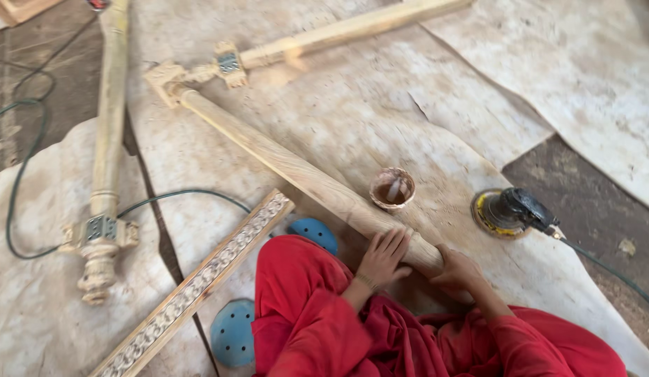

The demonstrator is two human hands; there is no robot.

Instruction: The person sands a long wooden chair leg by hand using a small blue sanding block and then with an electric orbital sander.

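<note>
**Both hands on the post's near end**

Landmark = the long turned wooden post (303,174), lying diagonally on the sheet-covered floor (380,119), carved end far-left, plain end at the person's lap.

L hand (384,255) lies flat on the post's near end, fingers spread and open, palm down on the wood. R hand (456,272) sits just beside it at the very tip of the post, fingers curled round the end, gripping it. Red sleeves and red cloth fill the view below the post.

Just right of the post, mid-length: a small bowl (393,189) w/ brown liquid. Further right: a sander (509,211), black body, yellow pad, cable trailing off. Left of the post: a carved strip (199,283), roughly parallel to it. Two blue discs (234,334) lie by the strip's near half, one partly under the red cloth. Well left: a second post (107,139), upright in view. Beyond the carved end: a third post (338,31). A dark cable (21,174) loops at far left.
</note>
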